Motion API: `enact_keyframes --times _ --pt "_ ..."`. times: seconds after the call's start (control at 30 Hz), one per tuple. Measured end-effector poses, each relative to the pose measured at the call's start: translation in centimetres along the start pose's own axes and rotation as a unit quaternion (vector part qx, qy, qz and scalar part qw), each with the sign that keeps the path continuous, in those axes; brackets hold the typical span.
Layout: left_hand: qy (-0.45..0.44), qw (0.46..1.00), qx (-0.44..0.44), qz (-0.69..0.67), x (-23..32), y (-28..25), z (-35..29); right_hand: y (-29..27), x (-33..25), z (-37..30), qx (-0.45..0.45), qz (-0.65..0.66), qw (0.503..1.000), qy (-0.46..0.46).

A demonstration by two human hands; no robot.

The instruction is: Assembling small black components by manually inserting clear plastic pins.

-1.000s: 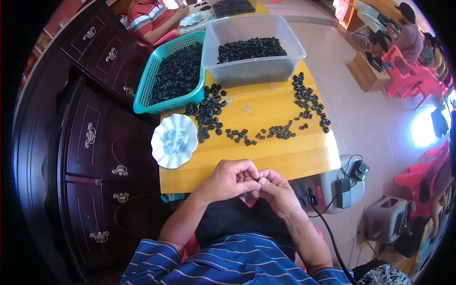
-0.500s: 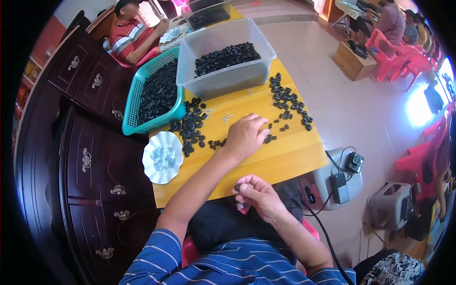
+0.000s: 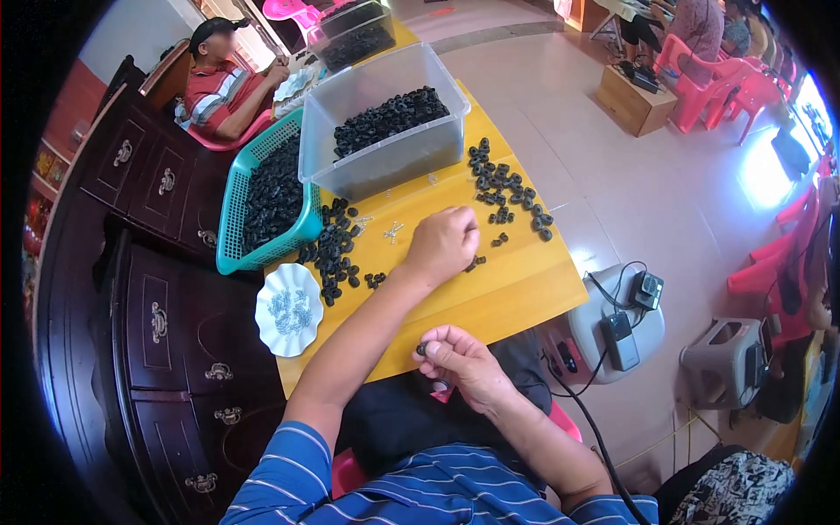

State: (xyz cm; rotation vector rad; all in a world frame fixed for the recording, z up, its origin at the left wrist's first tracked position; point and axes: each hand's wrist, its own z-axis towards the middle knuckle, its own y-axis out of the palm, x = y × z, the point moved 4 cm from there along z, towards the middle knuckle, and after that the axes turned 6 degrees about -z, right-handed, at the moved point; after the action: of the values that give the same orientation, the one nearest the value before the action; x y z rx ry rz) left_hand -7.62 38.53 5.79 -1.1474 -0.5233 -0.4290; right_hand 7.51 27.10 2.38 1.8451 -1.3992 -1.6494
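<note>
My left hand (image 3: 442,246) rests over the yellow table top (image 3: 429,325) with its fingers curled in. What it holds, if anything, is hidden beneath it. Small black pieces (image 3: 478,262) lie right beside its fingers. Nearer my body, at the table's front edge, my right hand (image 3: 465,366) pinches a small round black piece (image 3: 423,348) between thumb and forefinger. Something pinkish-red (image 3: 440,396) shows under its lower fingers, too small to make out. Loose black pieces (image 3: 337,249) are heaped left of my left hand, and more black pieces (image 3: 503,182) spread to its right.
A clear plastic bin (image 3: 385,171) and a teal basket (image 3: 229,229), both with black pieces, stand at the back left. A white scalloped dish (image 3: 264,325) holds small silvery bits. Thin silvery pins (image 3: 394,232) lie mid-table. A person (image 3: 229,92) sits beyond. Dark drawers (image 3: 166,289) border the left.
The view has shifted a little. My left hand has moved slightly right over the pieces, and its fingers have curled in. My right hand keeps its pinch on the black piece.
</note>
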Motion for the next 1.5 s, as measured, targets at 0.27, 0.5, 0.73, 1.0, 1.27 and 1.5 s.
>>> enact_keyframes --times 0.27,0.5,0.73,1.0,1.27,1.5 --pt "-0.200 0.923 0.008 -0.329 -0.7 -6.5 -10.0 -0.2 -0.2 -0.2 0.031 -0.012 0.999 0.002" --pt "-0.274 0.858 0.009 -0.434 0.1 -7.8 -18.5 -0.2 0.7 0.0 0.057 -0.054 0.997 -0.005" --pt "-0.257 0.882 0.019 -0.394 0.2 -8.5 -21.0 0.3 1.2 -0.1 0.063 -0.114 0.992 -0.002" --pt "-0.254 0.805 0.039 -0.535 0.6 -8.4 -21.9 1.3 0.9 0.0 0.036 -0.217 0.975 -0.038" --pt "-0.247 0.766 -0.004 -0.593 1.2 -7.5 -22.1 1.7 1.1 -0.5 0.015 -0.214 0.976 -0.033" --pt "-0.205 0.785 0.010 -0.584 0.8 -6.6 -22.5 1.7 1.2 -0.4 0.006 -0.244 0.968 -0.058"
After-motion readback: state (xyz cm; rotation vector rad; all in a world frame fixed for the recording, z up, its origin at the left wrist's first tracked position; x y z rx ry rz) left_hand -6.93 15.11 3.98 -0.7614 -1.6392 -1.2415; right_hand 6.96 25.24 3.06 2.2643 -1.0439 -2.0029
